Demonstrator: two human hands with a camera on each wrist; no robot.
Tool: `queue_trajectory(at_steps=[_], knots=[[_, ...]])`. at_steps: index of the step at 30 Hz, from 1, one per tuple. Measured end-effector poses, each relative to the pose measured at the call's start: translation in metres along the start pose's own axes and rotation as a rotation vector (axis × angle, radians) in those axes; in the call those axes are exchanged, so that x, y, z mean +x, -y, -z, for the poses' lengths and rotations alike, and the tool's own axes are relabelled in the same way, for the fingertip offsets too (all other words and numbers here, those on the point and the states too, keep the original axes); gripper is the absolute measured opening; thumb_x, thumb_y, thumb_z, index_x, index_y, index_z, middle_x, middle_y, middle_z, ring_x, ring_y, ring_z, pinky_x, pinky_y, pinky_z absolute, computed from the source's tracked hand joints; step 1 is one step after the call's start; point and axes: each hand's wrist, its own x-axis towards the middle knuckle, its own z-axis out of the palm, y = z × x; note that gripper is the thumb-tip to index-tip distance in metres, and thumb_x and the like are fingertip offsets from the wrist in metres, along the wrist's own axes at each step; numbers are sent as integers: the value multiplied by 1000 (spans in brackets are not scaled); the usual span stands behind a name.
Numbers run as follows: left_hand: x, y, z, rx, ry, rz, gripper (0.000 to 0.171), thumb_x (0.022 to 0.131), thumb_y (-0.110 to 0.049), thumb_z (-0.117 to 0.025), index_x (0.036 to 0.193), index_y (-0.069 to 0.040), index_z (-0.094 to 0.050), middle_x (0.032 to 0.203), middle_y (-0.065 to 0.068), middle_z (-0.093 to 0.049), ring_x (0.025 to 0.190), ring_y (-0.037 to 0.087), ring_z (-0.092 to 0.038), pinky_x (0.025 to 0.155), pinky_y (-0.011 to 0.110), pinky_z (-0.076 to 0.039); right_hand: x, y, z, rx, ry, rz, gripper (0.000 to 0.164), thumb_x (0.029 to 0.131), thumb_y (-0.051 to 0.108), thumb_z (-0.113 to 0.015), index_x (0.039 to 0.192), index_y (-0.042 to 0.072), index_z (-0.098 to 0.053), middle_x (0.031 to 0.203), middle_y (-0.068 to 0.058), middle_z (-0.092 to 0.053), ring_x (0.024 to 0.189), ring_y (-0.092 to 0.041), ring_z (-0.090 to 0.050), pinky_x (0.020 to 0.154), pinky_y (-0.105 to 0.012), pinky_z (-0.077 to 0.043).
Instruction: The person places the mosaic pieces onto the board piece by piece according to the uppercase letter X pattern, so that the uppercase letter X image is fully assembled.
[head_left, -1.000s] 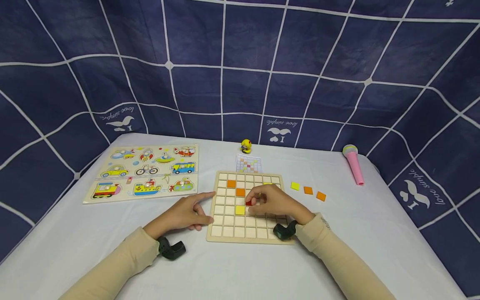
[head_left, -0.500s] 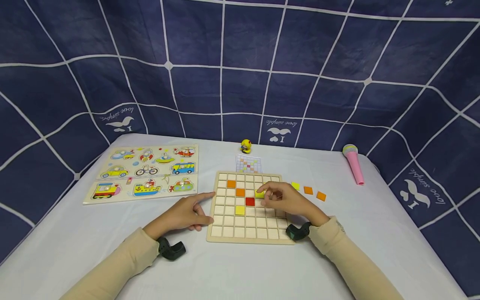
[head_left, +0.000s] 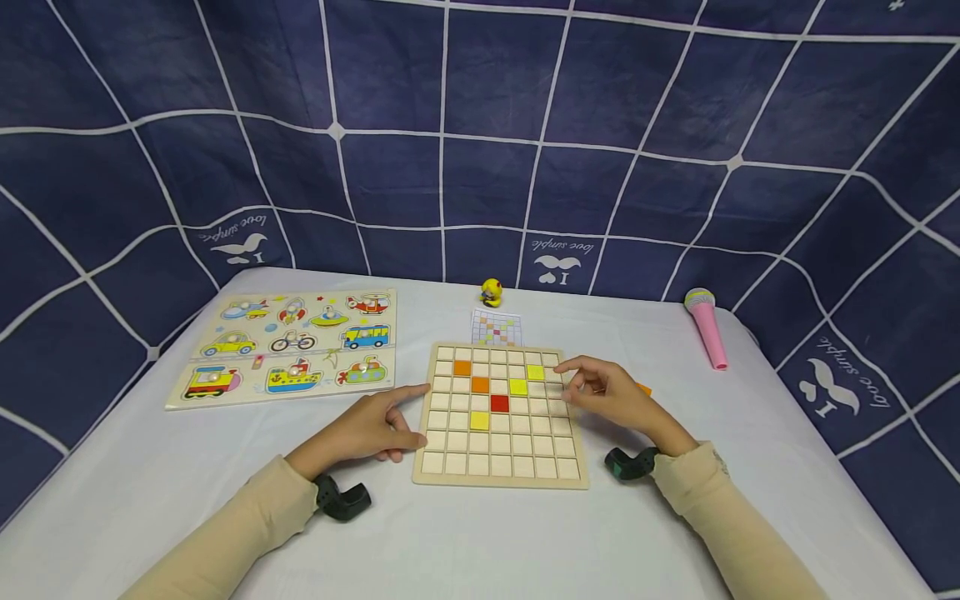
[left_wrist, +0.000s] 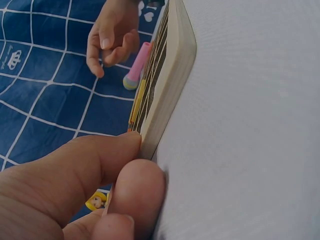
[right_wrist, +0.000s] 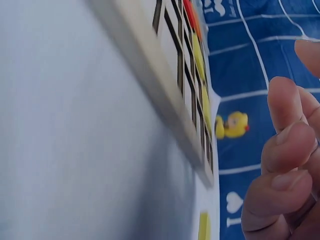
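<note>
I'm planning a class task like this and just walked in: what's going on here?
Someone is working at a wooden grid board with two orange tiles, one red tile and three yellow tiles in its cells. Their left hand touches the board's left edge; the right hand is by its right edge, with no tile visible in it. A printed grid card lies behind the board, and another orange tile peeks out past the right hand.

2 hands (head_left: 367, 427), 1 grid board (head_left: 501, 481) carrying 3 yellow tiles (head_left: 518, 387), 2 orange tiles (head_left: 480, 385) and 1 red tile (head_left: 499, 403), 2+ loose tiles (head_left: 645, 389), 1 puzzle board (head_left: 253, 388) with 10 vehicle pieces (head_left: 367, 336), 1 printed card (head_left: 497, 326), 1 figurine (head_left: 491, 292), 1 toy mic (head_left: 708, 330), 2 wrist cams (head_left: 343, 500).
</note>
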Motion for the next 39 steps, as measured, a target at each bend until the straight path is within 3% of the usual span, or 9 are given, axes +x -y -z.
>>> queue_trajectory(at_steps=[12,21,27,39], knots=[[0,0,0,-4,4,-6,85,92,-16,-88,163,-1,-44,74,4,-69,58,15,-66,52,28,-55,-22,-8,34,-18,-98,-12,39,100,-6,-70,136,-15,-60,87,-1,-67,66,-9,-53,57,-23,-45],[2,1,-1,2,3,2,86,91,-17,-88,163,-2,-44,74,4,-69,58,16,-66,52,28,-55,-35,-18,62,-25,-160,-102,43,102,0,-70,140,-15,-57,91,-13,-72,64,-17,-56,53,-26,-47],[1,1,0,-1,5,1,86,91,-17,-89,163,-1,-44,75,5,-69,59,17,-67,53,28,-55,-41,-33,75,-31,-205,-158,41,104,5,-70,140,-10,-59,88,-8,-70,61,-17,-55,54,-26,-46],[0,0,0,0,3,5,86,91,-16,-88,163,-1,-44,74,5,-69,59,16,-67,53,28,-55,-54,-58,92,-21,-218,-263,44,105,7,-70,141,-14,-59,80,3,-64,59,-12,-49,55,-23,-45]])
